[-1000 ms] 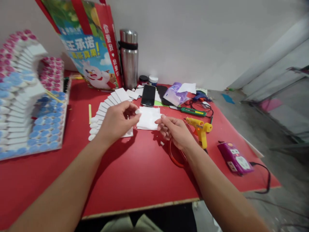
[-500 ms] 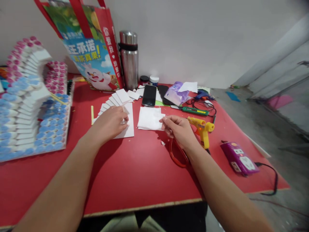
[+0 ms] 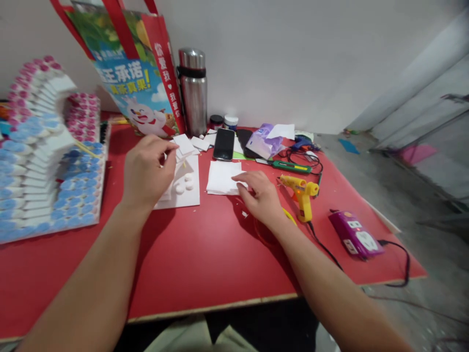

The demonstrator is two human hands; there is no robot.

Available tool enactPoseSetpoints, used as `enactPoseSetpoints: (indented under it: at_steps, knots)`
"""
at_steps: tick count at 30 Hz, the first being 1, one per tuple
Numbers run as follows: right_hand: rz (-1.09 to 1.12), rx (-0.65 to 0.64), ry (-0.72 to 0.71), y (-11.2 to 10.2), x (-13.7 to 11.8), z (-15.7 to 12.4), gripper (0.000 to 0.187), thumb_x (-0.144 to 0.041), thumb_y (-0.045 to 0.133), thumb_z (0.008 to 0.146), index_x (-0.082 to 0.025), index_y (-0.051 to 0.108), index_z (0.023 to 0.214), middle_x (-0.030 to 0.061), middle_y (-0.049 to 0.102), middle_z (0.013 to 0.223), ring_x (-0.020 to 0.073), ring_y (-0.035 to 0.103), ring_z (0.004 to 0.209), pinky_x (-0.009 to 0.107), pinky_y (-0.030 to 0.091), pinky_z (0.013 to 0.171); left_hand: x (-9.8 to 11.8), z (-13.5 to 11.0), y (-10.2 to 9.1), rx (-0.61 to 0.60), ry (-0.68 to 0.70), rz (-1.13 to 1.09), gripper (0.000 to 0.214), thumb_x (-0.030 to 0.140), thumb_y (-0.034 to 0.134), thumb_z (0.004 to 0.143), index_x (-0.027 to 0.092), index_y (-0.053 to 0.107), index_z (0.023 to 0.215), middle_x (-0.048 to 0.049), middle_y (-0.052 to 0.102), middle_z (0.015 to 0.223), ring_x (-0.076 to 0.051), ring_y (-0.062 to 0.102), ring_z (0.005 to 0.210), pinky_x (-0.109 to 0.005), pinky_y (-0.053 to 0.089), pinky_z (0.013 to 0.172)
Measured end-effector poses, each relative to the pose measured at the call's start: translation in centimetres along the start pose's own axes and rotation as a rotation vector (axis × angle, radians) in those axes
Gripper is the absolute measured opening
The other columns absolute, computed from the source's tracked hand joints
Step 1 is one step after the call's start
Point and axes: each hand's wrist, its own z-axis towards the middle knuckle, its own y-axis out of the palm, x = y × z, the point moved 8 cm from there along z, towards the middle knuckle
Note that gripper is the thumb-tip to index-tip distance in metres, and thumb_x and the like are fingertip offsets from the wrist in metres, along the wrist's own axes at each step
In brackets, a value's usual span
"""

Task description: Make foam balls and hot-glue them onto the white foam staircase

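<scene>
My left hand [image 3: 148, 168] hovers over a white board [image 3: 192, 188], thumb and index fingertip close together in a pinch; anything between them is too small to make out. Small white round pieces [image 3: 179, 188] lie on that board, just right of my fingers. White rectangular cards [image 3: 183, 145] overlap by its far edge, the others partly hidden behind my hand. Over a folded white sheet [image 3: 222, 177] I hold my right hand [image 3: 262, 195], its thumb and fingers apart with nothing between them. A yellow glue gun [image 3: 302, 193] stands to the right of this hand.
Leftward is a stepped model [image 3: 40, 181] with blue and pink round ends. Along the back stand a shopping bag [image 3: 146, 98], a steel flask [image 3: 194, 93], a phone [image 3: 223, 144] and a green-handled tool [image 3: 291, 166]. A purple box [image 3: 355, 234] with a cable sits at right.
My left hand has lifted from the white board and moved left, uncovering the round pieces. The fingers of my right hand have spread from a pinch. The view has shifted slightly.
</scene>
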Motion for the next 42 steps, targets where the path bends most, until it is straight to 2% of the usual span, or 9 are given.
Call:
enactPoseSetpoints:
  at_steps: [2,4,9,17,25,27,31,34,42]
  knots:
    - [-0.037,-0.089,-0.089,1.0,-0.6,-0.2,0.021,-0.015,0.056,0.094,-0.019,0.074,0.103,0.0107,0.077,0.105,0.026,0.067,0.103,0.044,0.051,0.095,0.3,-0.2,-0.9,0.146,0.02,0.014,0.019,0.02,0.057,0.094,0.02,0.074,0.099,-0.0088,0.07,0.096,-0.025,0.065,0.093,-0.038,0.051,0.084]
    - [-0.084,-0.155,-0.104,1.7,-0.5,-0.4,0.021,-0.014,0.056,0.095,-0.018,0.074,0.106,0.0115,0.077,0.106,0.0267,0.067,0.101,0.045,0.051,0.095,0.5,-0.5,-0.6,0.185,0.051,0.003,0.018,0.019,0.057,0.094,0.02,0.074,0.102,-0.0095,0.07,0.097,-0.025,0.065,0.095,-0.038,0.051,0.085]
    - [-0.249,-0.273,-0.061,3.0,0.9,-0.8,0.023,-0.018,0.055,0.099,-0.015,0.074,0.113,0.0138,0.075,0.105,0.0273,0.064,0.097,0.048,0.046,0.1,1.4,-1.2,1.3,0.11,0.136,-0.023,0.018,0.018,0.057,0.094,0.02,0.073,0.104,-0.0093,0.068,0.099,-0.024,0.066,0.093,-0.036,0.052,0.082]
    - [-0.353,-0.362,0.0,3.8,1.5,-0.7,0.016,-0.015,0.057,0.096,-0.015,0.071,0.088,0.0119,0.067,0.09,0.0244,0.058,0.086,0.037,0.046,0.082,4.3,-2.1,3.1,0.094,0.324,0.029,0.021,0.014,0.054,0.096,0.017,0.071,0.106,-0.0094,0.072,0.095,-0.023,0.068,0.092,-0.034,0.053,0.078]
    - [-0.294,-0.292,0.057,3.2,1.3,-0.3,0.01,-0.014,0.06,0.089,-0.017,0.065,0.082,0.0082,0.063,0.084,0.023,0.056,0.082,0.034,0.044,0.078,6.0,-3.0,4.9,-0.001,0.456,0.024,0.021,0.015,0.052,0.097,0.015,0.072,0.103,-0.0107,0.073,0.096,-0.023,0.069,0.088,-0.034,0.054,0.075]
    - [-0.29,-0.27,0.051,3.0,1.2,-0.3,0.006,-0.018,0.062,0.089,-0.016,0.067,0.09,0.0102,0.066,0.091,0.0248,0.057,0.087,0.036,0.045,0.083,6.0,-3.0,5.0,0.011,0.464,0.024,0.021,0.014,0.052,0.096,0.014,0.071,0.105,-0.0105,0.074,0.096,-0.022,0.069,0.087,-0.034,0.055,0.075]
    - [-0.329,-0.331,-0.009,3.6,1.0,-0.5,0.018,-0.025,0.065,0.091,-0.014,0.07,0.104,0.0142,0.067,0.104,0.0275,0.058,0.095,0.04,0.044,0.089,6.2,-3.0,5.0,0.032,0.47,0.037,0.021,0.014,0.052,0.096,0.014,0.071,0.107,-0.0097,0.075,0.097,-0.022,0.069,0.086,-0.033,0.054,0.074]
    - [-0.278,-0.329,0.045,3.5,1.8,-0.4,0.013,-0.019,0.06,0.093,-0.015,0.072,0.091,0.0116,0.066,0.092,0.0235,0.057,0.085,0.035,0.044,0.08,6.4,-3.0,5.1,0.028,0.477,0.049,0.021,0.015,0.052,0.097,0.015,0.071,0.106,-0.0092,0.075,0.096,-0.021,0.069,0.084,-0.033,0.053,0.071]
    - [-0.085,-0.134,0.218,1.7,3.2,0.0,0.018,-0.015,0.061,0.085,-0.019,0.069,0.069,0.003,0.066,0.072,0.0153,0.056,0.066,0.029,0.04,0.066,6.3,-3.1,5.3,0.001,0.457,0.02,0.021,0.014,0.052,0.097,0.015,0.071,0.104,-0.0095,0.076,0.098,-0.021,0.07,0.083,-0.031,0.05,0.067]
